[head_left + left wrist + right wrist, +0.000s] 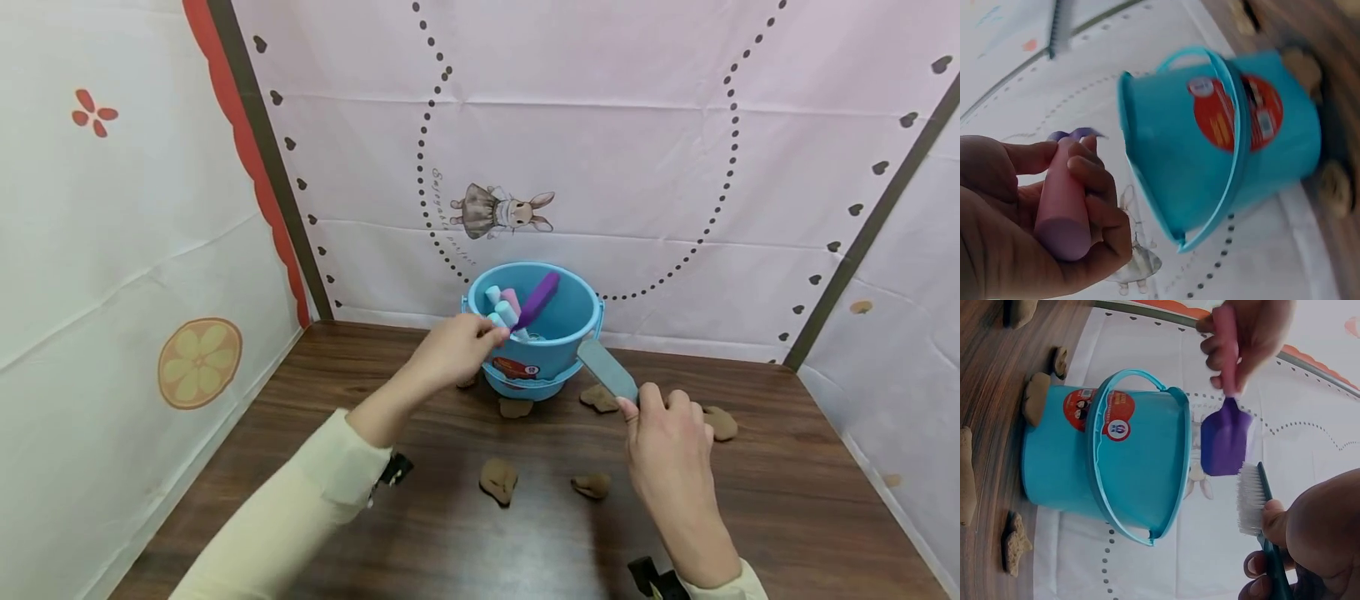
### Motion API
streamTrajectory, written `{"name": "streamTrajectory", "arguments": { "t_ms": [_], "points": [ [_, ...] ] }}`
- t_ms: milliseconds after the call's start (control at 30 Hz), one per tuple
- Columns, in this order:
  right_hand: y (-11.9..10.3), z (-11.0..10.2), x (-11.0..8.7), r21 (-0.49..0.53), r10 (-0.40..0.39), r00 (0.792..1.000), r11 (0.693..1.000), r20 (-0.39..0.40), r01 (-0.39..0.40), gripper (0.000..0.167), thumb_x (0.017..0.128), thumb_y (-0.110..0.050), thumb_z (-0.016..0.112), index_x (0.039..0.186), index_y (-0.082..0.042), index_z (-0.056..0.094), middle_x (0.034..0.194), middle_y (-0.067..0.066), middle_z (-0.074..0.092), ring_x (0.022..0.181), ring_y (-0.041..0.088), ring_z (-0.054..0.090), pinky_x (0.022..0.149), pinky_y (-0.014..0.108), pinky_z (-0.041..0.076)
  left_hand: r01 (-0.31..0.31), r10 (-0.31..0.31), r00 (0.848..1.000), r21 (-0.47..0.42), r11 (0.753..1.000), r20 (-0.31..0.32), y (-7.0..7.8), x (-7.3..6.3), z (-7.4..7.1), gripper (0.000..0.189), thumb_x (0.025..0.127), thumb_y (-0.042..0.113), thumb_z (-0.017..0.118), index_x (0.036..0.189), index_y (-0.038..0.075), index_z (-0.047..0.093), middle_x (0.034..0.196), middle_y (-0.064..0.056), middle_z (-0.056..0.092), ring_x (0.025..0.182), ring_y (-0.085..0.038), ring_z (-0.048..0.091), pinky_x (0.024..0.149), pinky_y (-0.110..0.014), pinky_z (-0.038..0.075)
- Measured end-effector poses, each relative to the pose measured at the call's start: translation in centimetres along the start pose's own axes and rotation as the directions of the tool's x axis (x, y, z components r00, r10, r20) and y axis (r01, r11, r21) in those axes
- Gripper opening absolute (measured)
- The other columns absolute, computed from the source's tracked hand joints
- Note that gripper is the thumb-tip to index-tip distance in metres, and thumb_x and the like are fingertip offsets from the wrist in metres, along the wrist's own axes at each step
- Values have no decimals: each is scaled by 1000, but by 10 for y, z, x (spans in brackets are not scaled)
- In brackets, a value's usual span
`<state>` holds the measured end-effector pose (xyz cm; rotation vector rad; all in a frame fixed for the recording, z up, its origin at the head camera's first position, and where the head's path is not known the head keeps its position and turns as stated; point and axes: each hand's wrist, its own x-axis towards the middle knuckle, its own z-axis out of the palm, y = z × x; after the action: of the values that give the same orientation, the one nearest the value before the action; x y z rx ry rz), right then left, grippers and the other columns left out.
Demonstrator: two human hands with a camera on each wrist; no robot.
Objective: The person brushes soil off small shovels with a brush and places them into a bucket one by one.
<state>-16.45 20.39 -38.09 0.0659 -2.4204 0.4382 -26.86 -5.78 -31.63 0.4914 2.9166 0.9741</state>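
A light-blue bucket [573, 304] stands upright near the back wall. Just over its near rim, my left hand [453, 350] grips the pink handle [1063, 200] of a toy shovel, whose purple blade [1227, 440] angles above the bucket's opening. Inside the bucket are several pale-blue and pink rounded ends [506, 313]; what lies below them is hidden. To the right of the bucket, my right hand [671, 450] holds a brush [607, 369] by its dark teal handle, with white bristles [1250, 500] showing in the right wrist view. The brush head is raised above the table.
Several brown, stone-like pieces lie on the dark wooden table [420, 533], including one in front [498, 481], a smaller one [591, 486] and one at the right [720, 423]. Printed cloth walls [600, 167] close off the back and both sides. The bucket's handle hangs down in front.
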Motion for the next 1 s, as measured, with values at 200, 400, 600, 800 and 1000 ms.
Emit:
{"name": "streamTrajectory", "arguments": {
  "t_ms": [200, 400, 600, 800, 1000],
  "points": [
    [0, -1, 1, 4, 1, 999, 1000, 39, -1, 36, 98, -34, 61, 80, -7, 44, 70, 8, 35, 58, 25, 33, 54, 37, 24, 31, -14, 997, 255, 967, -70, 8, 39, -4, 36, 106, 42, 50, 89, 15, 68, 72, -2, 55, 70, -20, 56, 62, -35, 44],
    [0, -3, 0, 5, 20, 998, 1000, 66, -20, 36, 99, -33, 61, 80, -8, 44, 70, 8, 34, 59, 25, 33, 56, 37, 25, -34, 68, 997, 550, 835, -43, 10, 76, 5, 30, 106, 40, 52, 97, 20, 72, 94, 2, 70, 86, -22, 66, 70, -42, 54],
    [-1, -4, 0, 14, 38, 996, 999, 79, -39, 34, 97, -30, 64, 81, -7, 45, 71, 9, 35, 61, 26, 34, 57, 37, 26, -200, 247, 966, 806, 557, 69, 9, 97, 15, 19, 103, 25, 60, 100, 20, 78, 99, -2, 74, 91, -25, 68, 84, -53, 53],
    [-1, -5, 1, 15, 38, 995, 999, 90, -40, 34, 97, -33, 63, 82, -8, 46, 71, 9, 37, 62, 27, 36, 56, 36, 25, -295, 339, 925, 884, 362, 170, 14, 107, 26, 19, 101, 17, 59, 100, 20, 78, 98, -4, 74, 92, -27, 65, 91, -58, 49],
    [-1, -6, 2, 16, 47, 992, 999, 119, -49, 33, 98, -32, 63, 83, -8, 46, 72, 9, 37, 63, 28, 37, 58, 37, 25, -315, 311, 922, 912, 262, 229, 24, 116, 36, 19, 101, 14, 59, 102, 19, 77, 98, -4, 74, 89, -26, 63, 93, -56, 48]
  ]
}}
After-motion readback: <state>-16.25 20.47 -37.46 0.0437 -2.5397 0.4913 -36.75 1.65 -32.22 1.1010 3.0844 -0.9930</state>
